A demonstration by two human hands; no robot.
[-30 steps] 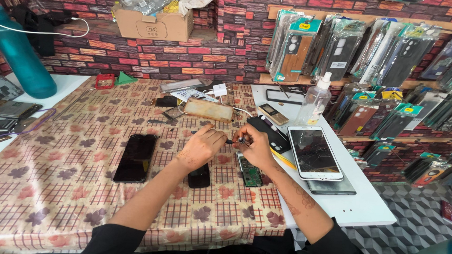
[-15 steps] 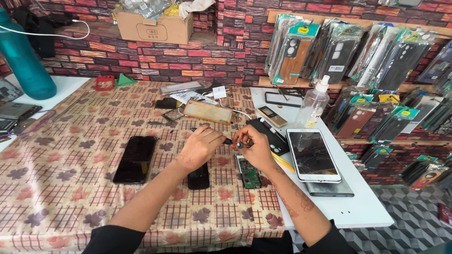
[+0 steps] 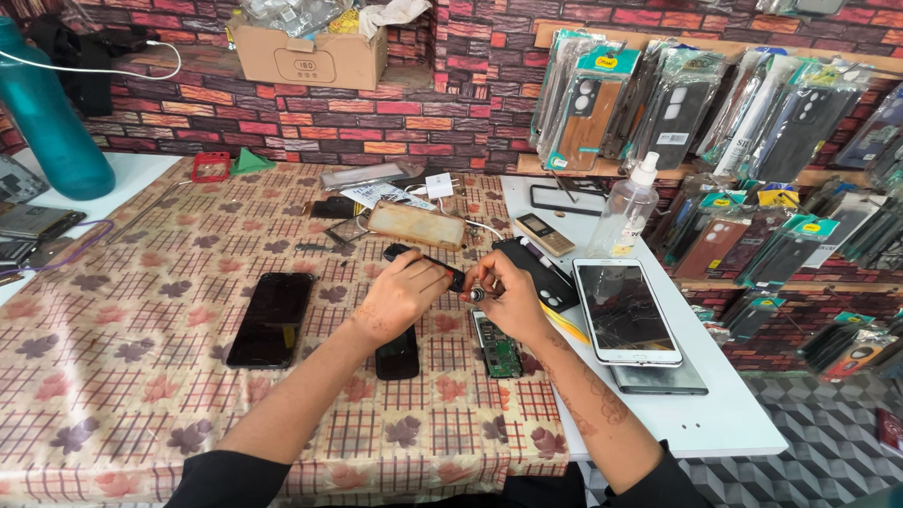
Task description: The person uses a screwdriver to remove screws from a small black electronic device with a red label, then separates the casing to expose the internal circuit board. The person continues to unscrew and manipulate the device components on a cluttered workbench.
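Observation:
My left hand (image 3: 402,294) grips a black screwdriver handle (image 3: 441,270), held level above the patterned tablecloth (image 3: 117,373). The fingers of my right hand (image 3: 510,296) pinch the tool's metal tip end (image 3: 477,295). Just below the hands lie a small black phone part (image 3: 398,354) and a green circuit board (image 3: 498,348). A black phone (image 3: 272,318) lies flat to the left of my left forearm.
A white phone with a cracked screen (image 3: 627,310) lies on a white table (image 3: 706,423) at right, near a spray bottle (image 3: 625,205). Phone cases hang on the brick wall (image 3: 677,102). A cardboard box (image 3: 313,54), a teal bottle (image 3: 41,119) and loose parts stand farther back.
Both hands stay together over the same spot; the screwdriver has shifted only slightly between the fingers.

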